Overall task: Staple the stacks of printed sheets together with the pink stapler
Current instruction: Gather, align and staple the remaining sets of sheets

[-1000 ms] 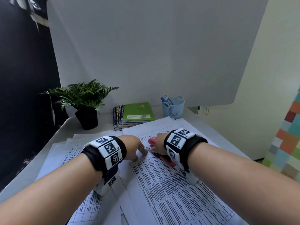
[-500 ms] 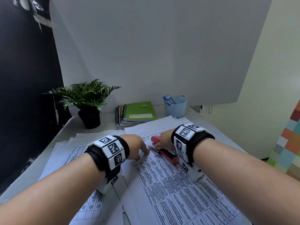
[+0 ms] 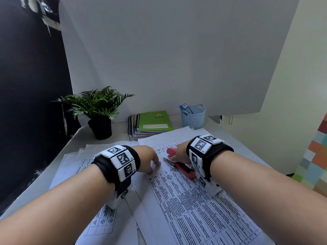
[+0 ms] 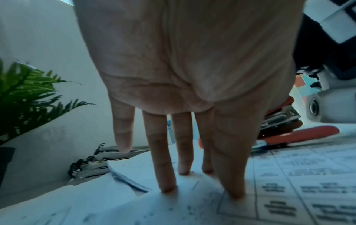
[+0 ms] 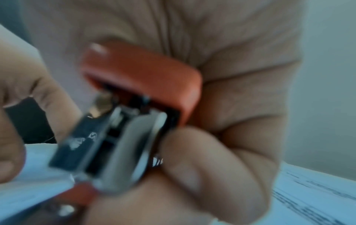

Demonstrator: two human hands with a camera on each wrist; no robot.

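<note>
- Since the earlier frame our right hand (image 3: 179, 153) has opened the pink stapler (image 3: 182, 167) a little wider, so its metal arm (image 3: 169, 162) pokes out further over the page, while our left hand (image 3: 147, 159) has barely shifted.
- We hold the stapler at the far left corner of the front stack of printed sheets (image 3: 194, 209), which we judge to be where the staple is meant to go.
- Our right hand grasps the stapler, thumb and fingers wrapped around its body; in the right wrist view the pink top (image 5: 142, 79) is lifted off the metal magazine (image 5: 108, 146).
- Our left hand is released and flat-fingered, with the fingertips (image 4: 167, 187) pressing straight down on the sheets just beside the stapler, probably to keep the pages squared and stop them sliding.
- More printed sheets (image 3: 74, 165) lie fanned on the counter (image 3: 228, 137) under and to the left of the front stack.
- Hidden from us: the wrist band and hand cover much of the stapler in the head view, so we cannot tell whether the sheet corner is between base and magazine.
- Blur in the right wrist view makes it hard to tell whether staples are loaded.
- At the back, a potted plant (image 3: 99, 110), spiral notebooks (image 3: 152, 123) and a blue basket (image 3: 193, 116) stand well apart from the work.
</note>
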